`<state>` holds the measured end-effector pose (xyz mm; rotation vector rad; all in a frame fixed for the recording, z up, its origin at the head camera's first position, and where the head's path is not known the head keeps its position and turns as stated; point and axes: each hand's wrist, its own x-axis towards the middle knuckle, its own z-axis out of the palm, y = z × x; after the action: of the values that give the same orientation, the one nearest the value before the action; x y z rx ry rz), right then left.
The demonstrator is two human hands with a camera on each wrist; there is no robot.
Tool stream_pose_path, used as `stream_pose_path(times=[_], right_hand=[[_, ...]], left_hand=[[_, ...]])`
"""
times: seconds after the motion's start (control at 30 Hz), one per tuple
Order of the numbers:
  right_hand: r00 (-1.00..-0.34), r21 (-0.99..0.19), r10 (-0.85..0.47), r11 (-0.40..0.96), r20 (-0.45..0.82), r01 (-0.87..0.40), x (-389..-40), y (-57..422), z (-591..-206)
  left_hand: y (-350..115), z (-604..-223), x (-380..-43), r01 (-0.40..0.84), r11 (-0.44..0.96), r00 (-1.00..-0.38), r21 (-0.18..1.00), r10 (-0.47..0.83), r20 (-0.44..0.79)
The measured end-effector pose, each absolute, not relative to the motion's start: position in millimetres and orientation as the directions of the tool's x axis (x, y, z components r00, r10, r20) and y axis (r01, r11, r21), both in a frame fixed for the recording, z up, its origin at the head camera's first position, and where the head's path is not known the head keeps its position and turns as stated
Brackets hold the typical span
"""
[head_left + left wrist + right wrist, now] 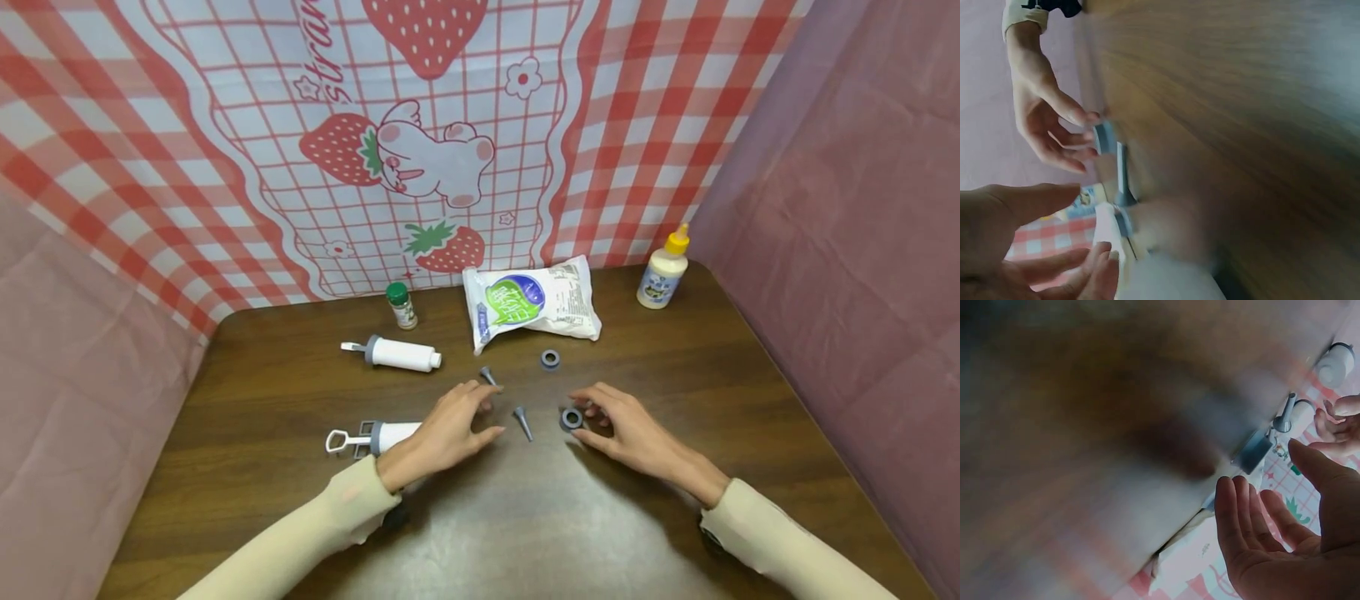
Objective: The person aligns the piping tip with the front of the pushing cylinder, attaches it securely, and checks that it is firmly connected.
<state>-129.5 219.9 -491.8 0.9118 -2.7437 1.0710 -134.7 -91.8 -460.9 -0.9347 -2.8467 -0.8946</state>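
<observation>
My right hand [630, 432] is around a grey ring [572, 429] on the table, thumb and fingers spread on either side of it. In the right wrist view this ring [1252, 453] shows just beyond the parted fingertips. My left hand [448, 432] hovers left of a grey cone-shaped nozzle [523, 425], thumb and fingers apart with nothing between them. A second nozzle [487, 375] lies just past its fingertips. Beneath the left hand, partly hidden, lies a white syringe-like tube [393, 435] with a grey collar and a looped plunger handle.
Another grey ring [551, 367] lies farther back. A similar white tube [402, 355] is at the left. Along the back stand a green-capped shaker bottle [403, 310], a white printed packet [558, 304] and a yellow-tipped squeeze bottle [662, 279]. A strawberry-print cloth [442, 171] hangs behind.
</observation>
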Motion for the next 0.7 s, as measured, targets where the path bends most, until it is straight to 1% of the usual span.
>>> stream_pose_path(times=[0.1,0.33,0.53,0.7], right_hand=[[-0.827,-0.608,-0.508,0.586,0.240,-0.536,-130.7,216.3,-492.0],[-0.835,-0.617,-0.513,0.595,0.201,-0.515,-132.1,210.0,-488.4],[-0.828,-0.593,-0.526,0.609,0.194,-0.527,-132.0,206.8,-487.4],[-0.834,-0.573,-0.532,0.642,0.145,-0.509,-131.2,204.0,-487.4]], left_hand=[[-82.5,-460.6,-137.9,0.530,0.644,-0.825,0.552,0.542,0.159],[-65.8,-462.6,-143.3,0.494,0.652,-0.841,0.575,0.526,0.126],[-54.8,-466.7,-144.1,0.437,0.680,-0.858,0.589,0.511,0.048],[-49.1,-469.4,-141.9,0.434,0.681,-0.851,0.589,0.524,0.021]])
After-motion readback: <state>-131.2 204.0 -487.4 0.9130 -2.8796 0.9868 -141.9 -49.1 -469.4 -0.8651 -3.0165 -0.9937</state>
